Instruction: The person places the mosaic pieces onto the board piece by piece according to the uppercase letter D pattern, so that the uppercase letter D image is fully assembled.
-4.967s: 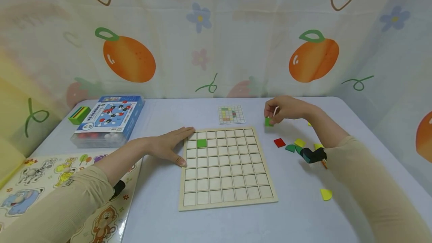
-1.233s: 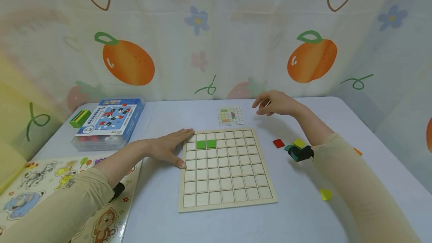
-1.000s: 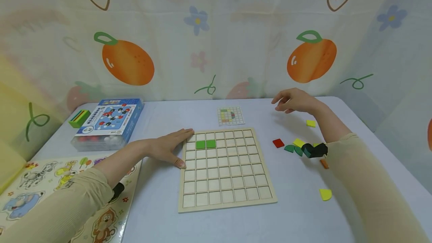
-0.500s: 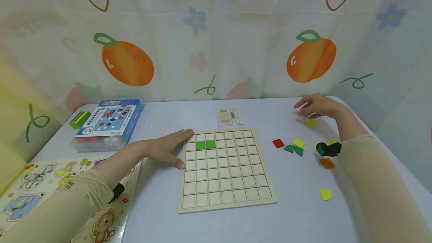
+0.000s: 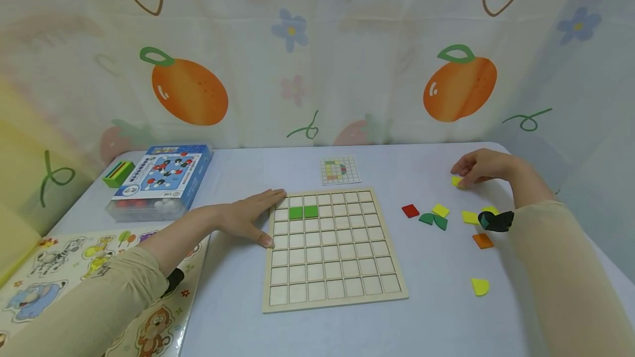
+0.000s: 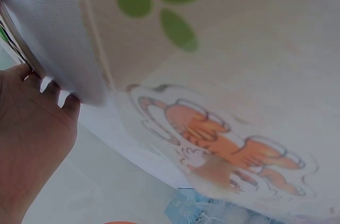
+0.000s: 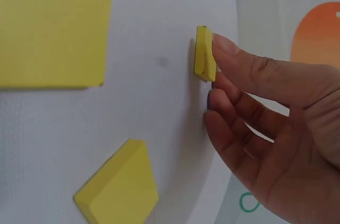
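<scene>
My right hand point(image 5: 481, 167) is at the far right of the table, its thumb and fingertips pinching a yellow tile point(image 5: 456, 180). In the right wrist view that yellow tile point(image 7: 204, 54) shows edge-on beside the thumb. My left hand point(image 5: 246, 217) lies with spread fingers along the left edge of the wooden grid board point(image 5: 335, 304). Two green square tiles point(image 5: 303, 212) sit side by side in its second row. Behind the board lies a small pattern card point(image 5: 340, 170) printed with a coloured grid.
Right of the board lie a red tile point(image 5: 410, 211), two dark green curved pieces point(image 5: 432, 220), several yellow pieces point(image 5: 480, 286) and an orange tile point(image 5: 483, 241). On the left are a boxed molecule kit point(image 5: 161, 178), a green block point(image 5: 119, 174) and an animal puzzle board point(image 5: 64, 258).
A second green tile has gone into the board beside the first. My right hand has since moved right and down onto a yellow tile. The left hand has stayed on the board's edge.
</scene>
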`<state>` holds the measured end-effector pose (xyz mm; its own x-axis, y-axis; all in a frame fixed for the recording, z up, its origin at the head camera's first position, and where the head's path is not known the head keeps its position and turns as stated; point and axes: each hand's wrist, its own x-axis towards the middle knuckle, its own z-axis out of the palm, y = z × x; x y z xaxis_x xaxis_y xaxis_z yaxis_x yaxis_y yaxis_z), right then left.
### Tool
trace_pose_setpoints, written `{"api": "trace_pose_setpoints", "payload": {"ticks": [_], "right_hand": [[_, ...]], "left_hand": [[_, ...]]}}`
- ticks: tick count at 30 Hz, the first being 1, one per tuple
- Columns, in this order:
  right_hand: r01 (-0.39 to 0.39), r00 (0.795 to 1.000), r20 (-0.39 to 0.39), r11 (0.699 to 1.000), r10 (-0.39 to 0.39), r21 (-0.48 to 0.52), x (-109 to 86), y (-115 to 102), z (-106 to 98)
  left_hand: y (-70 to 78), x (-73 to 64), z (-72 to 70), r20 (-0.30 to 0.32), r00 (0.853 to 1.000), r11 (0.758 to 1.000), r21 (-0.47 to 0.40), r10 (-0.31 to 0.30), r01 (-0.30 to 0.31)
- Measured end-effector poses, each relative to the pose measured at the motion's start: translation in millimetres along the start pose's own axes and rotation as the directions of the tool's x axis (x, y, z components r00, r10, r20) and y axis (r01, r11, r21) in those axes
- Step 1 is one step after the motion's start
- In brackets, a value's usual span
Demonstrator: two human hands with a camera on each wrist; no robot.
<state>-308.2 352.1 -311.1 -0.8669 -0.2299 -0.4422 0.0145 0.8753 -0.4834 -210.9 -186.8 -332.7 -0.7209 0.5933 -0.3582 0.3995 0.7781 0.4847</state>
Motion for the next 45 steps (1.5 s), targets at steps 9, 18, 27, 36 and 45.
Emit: {"api": "trace_pose_setpoints", "payload": {"ticks": [9,18,27,36,45], "right_hand": [[0.034,0.999,0.037,0.998,-0.032,-0.054,2.8,0.6,1.1],[0.001,0.999,0.044,0.997,0.002,-0.078,5.3,-5.6,-0.2],[-0.037,0.999,-0.007,0.996,0.037,-0.083,1.1,-13.7,-0.3],[0.044,0.995,-0.083,0.996,-0.050,-0.071,2.8,-32.2,4.4],[0.207,0.957,-0.189,0.974,-0.221,-0.087,4.8,-95.5,25.1]], "left_hand": [[1.3,-1.0,-1.2,0.001,1.000,1.000,-0.006,0.012,-0.012],[-0.6,0.9,-0.4,-0.007,1.000,1.000,0.000,0.009,-0.009],[-1.0,1.3,0.1,-0.008,1.000,1.000,0.004,0.002,-0.002],[-0.3,0.3,1.7,-0.005,1.000,1.000,0.010,-0.006,0.006],[0.5,-0.1,0.8,-0.010,1.000,1.000,0.016,0.002,-0.002]]}}
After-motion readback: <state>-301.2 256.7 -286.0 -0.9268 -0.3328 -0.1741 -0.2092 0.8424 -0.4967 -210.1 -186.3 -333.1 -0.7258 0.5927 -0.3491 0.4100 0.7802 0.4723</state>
